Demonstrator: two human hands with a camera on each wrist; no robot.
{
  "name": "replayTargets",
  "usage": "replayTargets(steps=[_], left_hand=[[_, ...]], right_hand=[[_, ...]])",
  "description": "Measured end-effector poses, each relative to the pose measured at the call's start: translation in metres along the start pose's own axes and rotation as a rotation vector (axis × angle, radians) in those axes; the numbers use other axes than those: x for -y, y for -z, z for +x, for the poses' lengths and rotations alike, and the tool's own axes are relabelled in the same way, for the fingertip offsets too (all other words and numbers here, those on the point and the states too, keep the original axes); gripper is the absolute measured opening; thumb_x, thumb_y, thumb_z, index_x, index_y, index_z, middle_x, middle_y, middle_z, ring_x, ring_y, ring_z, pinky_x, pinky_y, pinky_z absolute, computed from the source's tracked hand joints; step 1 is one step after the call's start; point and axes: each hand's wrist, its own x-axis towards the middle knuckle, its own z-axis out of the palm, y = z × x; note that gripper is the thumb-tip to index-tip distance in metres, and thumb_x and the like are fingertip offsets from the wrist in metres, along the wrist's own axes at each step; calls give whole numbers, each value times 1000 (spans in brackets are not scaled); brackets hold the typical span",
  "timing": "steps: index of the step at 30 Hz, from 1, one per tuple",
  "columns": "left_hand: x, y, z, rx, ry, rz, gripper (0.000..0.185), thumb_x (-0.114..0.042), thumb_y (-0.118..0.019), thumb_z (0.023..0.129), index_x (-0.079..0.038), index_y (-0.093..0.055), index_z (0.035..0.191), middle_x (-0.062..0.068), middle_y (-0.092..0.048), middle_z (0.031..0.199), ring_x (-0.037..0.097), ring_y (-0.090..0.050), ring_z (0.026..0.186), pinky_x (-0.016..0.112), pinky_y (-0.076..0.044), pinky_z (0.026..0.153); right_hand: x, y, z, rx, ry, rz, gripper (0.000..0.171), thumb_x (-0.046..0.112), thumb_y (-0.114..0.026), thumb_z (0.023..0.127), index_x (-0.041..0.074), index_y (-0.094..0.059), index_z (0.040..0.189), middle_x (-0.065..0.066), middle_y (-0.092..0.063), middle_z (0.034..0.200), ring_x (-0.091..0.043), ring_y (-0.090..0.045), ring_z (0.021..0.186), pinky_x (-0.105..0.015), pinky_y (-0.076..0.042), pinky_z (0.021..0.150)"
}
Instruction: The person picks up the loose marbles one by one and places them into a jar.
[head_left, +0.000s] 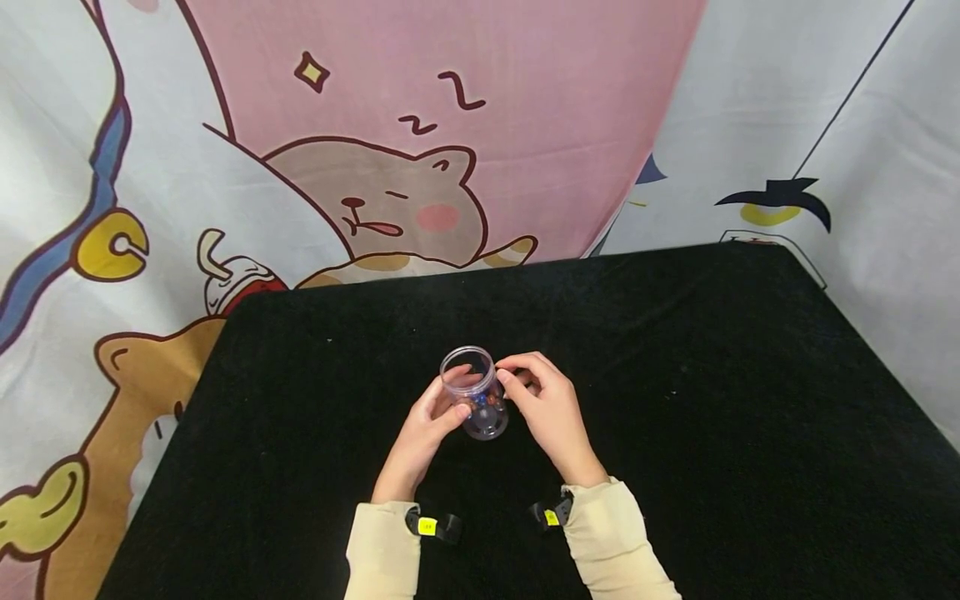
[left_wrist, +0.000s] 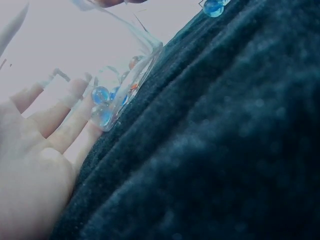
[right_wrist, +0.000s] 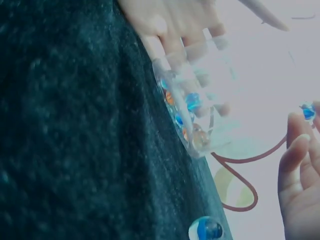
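My left hand (head_left: 426,427) holds a clear plastic jar (head_left: 486,423), thumb on the near side and fingers behind it. The jar is tilted, its open mouth facing up. Several blue and orange glass marbles (left_wrist: 100,95) lie together inside it. Just right of the jar's rim is my right hand (head_left: 553,410), thumb and index fingertip together. In the right wrist view these fingertips pinch a blue glass marble (right_wrist: 309,112). Another clear marble with a blue and dark core (right_wrist: 206,229) rests on the black cloth.
A black velvety cloth (head_left: 712,433) covers the table under both hands. Behind it hangs a curtain (head_left: 570,100) printed with cartoon animals. Each wrist wears a black strap with a yellow tag (head_left: 427,526).
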Motion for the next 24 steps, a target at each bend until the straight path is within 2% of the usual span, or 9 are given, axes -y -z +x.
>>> replayTargets(steps=[9, 14, 18, 24], left_hand=[[21, 7, 3, -7, -12, -16, 47, -18, -52, 90, -14, -37, 134, 6, -47, 130, 21, -43, 120, 48, -30, 98], [18, 6, 2, 1, -8, -24, 45, -13, -50, 91, -14, -37, 134, 8, -46, 131, 21, -43, 120, 48, -29, 98], [9, 3, 0, 6, -1, -30, 46, -7, -48, 91, -10, -36, 135, 12, -44, 132, 22, -42, 121, 49, -29, 98], [0, 0, 0, 1, 14, -8, 46, -7, -47, 91, -8, -34, 135, 15, -42, 133, 21, -42, 120, 48, -30, 98]], right_hand=[[8, -3, -2, -34, 16, 79, 15, 35, -61, 82, 26, -64, 95, 11, -57, 93, -10, -53, 74, -27, -47, 60], [11, -4, -2, -40, 22, 112, 14, 34, -61, 83, 25, -64, 94, 10, -56, 95, -12, -54, 75, -28, -48, 62], [13, -5, -3, -44, 11, 131, 19, 35, -61, 83, 23, -63, 97, 9, -56, 94, -13, -55, 74, -27, -48, 60], [12, -6, -3, -51, 17, 138, 19, 37, -61, 82, 24, -64, 96, 8, -56, 95, -13, -54, 76, -27, -47, 63]])
